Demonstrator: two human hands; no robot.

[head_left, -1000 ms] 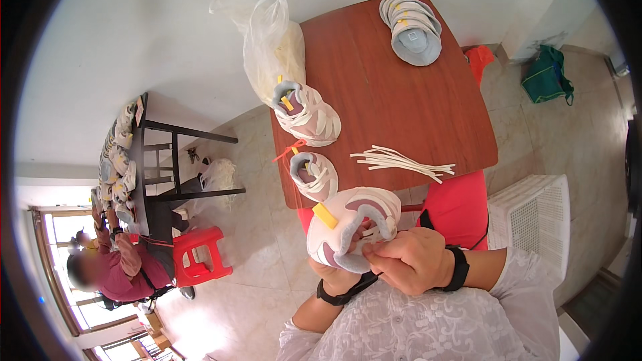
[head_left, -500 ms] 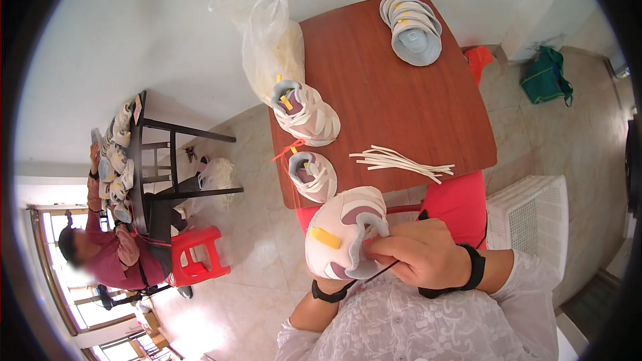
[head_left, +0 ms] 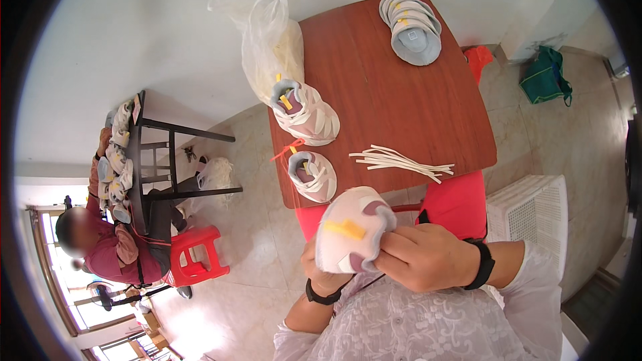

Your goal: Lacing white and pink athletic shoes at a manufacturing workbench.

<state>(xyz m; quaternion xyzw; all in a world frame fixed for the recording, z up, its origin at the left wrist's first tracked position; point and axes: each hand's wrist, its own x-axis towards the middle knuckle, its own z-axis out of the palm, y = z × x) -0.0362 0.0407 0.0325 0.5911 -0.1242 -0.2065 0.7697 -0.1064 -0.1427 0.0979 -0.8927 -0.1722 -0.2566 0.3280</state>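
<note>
Gripping a small pale pink shoe (head_left: 351,237) at 6 o'clock below the red-brown table (head_left: 401,107), a worker's left hand (head_left: 319,274) cups it from beneath while the right hand (head_left: 428,257) closes over its side. Held in mid-air off the table edge, it could slip to the tiled floor (head_left: 254,227). Loose white laces (head_left: 401,160) at 12 o'clock of the hands sit near the edge, liable to slide.

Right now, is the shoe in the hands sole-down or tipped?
Tipped. The shoe is held off the table between left hand and right hand, its upper with the yellow tag turned toward the camera.
</note>
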